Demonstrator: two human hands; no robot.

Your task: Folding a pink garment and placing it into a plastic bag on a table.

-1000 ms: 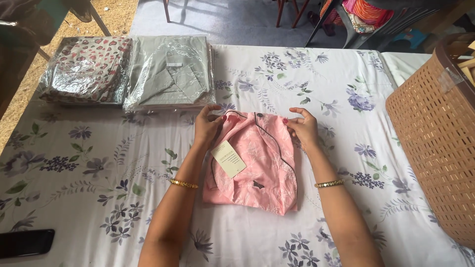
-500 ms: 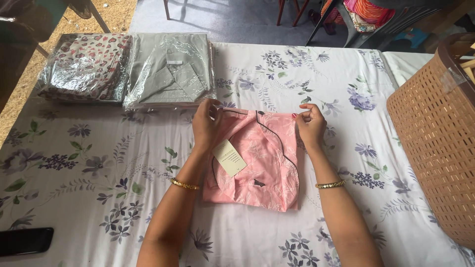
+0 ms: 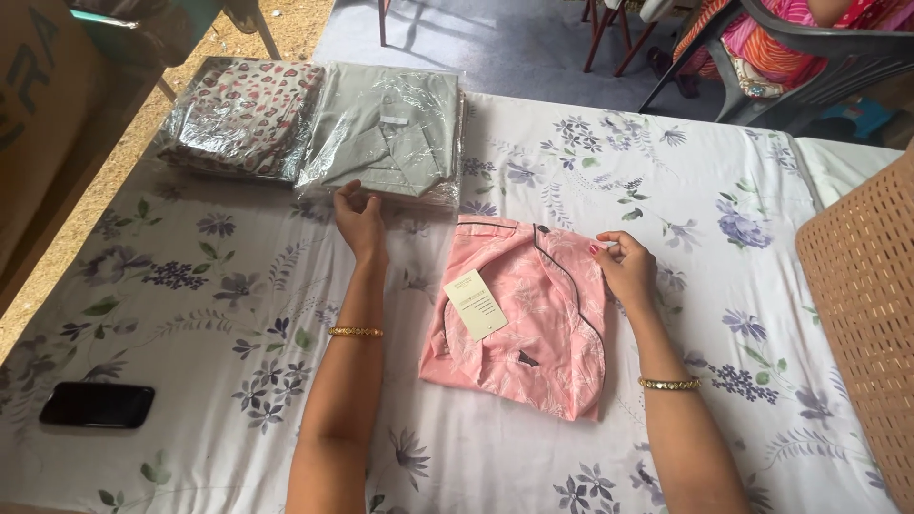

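Note:
A folded pink garment (image 3: 533, 324) with dark piping and a white paper tag (image 3: 474, 305) lies on the floral sheet (image 3: 238, 314). My right hand (image 3: 624, 269) pinches the garment's upper right edge. My left hand (image 3: 359, 217) has reached away to the near edge of a clear plastic bag holding a folded grey garment (image 3: 386, 133), fingers touching the plastic. Whether it grips the bag I cannot tell. Beside that bag on the left lies another plastic bag with a heart-patterned garment (image 3: 243, 116).
A black phone (image 3: 97, 405) lies face down at the near left. A tan woven basket (image 3: 862, 314) stands at the right edge. A seated person in bright clothes on a dark chair (image 3: 790, 48) is beyond the table's far right.
My left hand let go of the pink garment's top left corner and moved up and left to the grey garment's bag. The right hand stays on the pink garment.

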